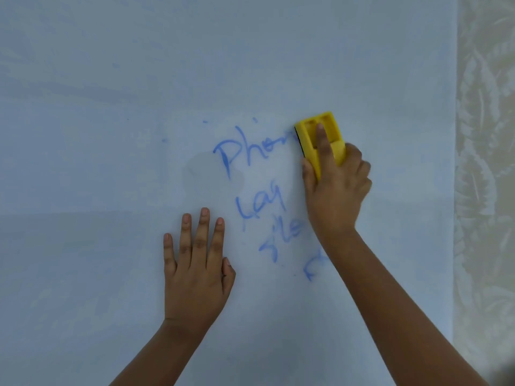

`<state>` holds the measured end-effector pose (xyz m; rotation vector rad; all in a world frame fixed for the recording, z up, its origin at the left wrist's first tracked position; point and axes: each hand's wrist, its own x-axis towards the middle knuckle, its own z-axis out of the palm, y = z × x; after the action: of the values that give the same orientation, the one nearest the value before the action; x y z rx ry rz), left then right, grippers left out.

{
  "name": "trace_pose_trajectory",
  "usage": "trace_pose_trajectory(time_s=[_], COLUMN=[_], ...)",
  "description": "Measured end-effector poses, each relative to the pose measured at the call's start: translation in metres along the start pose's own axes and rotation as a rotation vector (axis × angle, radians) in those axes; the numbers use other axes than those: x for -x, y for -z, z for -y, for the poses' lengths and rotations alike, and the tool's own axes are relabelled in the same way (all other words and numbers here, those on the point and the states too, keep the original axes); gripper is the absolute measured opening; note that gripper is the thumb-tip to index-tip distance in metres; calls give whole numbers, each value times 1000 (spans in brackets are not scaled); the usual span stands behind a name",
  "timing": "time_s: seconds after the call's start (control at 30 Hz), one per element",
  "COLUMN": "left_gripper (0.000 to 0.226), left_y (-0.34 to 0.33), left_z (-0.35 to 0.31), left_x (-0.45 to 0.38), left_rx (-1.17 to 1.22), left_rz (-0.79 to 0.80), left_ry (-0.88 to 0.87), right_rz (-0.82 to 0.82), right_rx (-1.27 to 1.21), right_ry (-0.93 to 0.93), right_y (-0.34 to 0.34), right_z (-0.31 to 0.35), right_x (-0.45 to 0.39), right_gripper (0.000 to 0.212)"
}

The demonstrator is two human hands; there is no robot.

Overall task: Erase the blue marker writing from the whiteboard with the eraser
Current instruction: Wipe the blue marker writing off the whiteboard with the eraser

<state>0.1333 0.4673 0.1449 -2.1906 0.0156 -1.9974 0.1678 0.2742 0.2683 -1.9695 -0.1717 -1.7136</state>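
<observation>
The whiteboard [111, 79] fills almost the whole view; its right edge runs down the right side, and a patterned surface [485, 162] lies beyond that edge. The writing [259, 201] sits right of the board's centre, in lines that step down toward the right edge. The eraser [320, 140] lies on the board at the right end of the top line, touching its last letters. The right hand [337, 188] is on the eraser, below and over it, and its arm covers the right ends of the lower lines. The left hand [195, 271] lies flat on the board, left of the writing and below the top line, near the lower edge.
</observation>
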Motion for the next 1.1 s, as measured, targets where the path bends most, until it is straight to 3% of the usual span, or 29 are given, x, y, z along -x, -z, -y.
trace_pose_trajectory(time_s=[0.17, 0.3, 0.5, 0.63, 0.83, 0.97, 1.1], left_gripper=[56, 56, 55, 56, 55, 56, 57], left_y=[-1, -1, 2, 1, 3, 1, 1], left_z=[0, -1, -2, -1, -1, -1, -2], left_x=[2, 2, 3, 3, 6, 9, 10], left_rx=[2, 3, 2, 6, 2, -5, -7], left_rz=[-1, 1, 13, 15, 20, 19, 34], left_ry=[1, 0, 1, -2, -26, -25, -15], right_rz=[-43, -26, 25, 5, 3, 18, 1], right_rx=[86, 63, 6, 85, 63, 36, 33], right_ry=[134, 344, 182, 287, 455, 220, -39], right_y=[-12, -7, -3, -8, -4, 0, -6], right_z=[50, 28, 39, 64, 33, 13, 34], right_x=[10, 30, -6, 13, 40, 5, -27], right_gripper=[48, 45, 48, 48, 44, 48, 52])
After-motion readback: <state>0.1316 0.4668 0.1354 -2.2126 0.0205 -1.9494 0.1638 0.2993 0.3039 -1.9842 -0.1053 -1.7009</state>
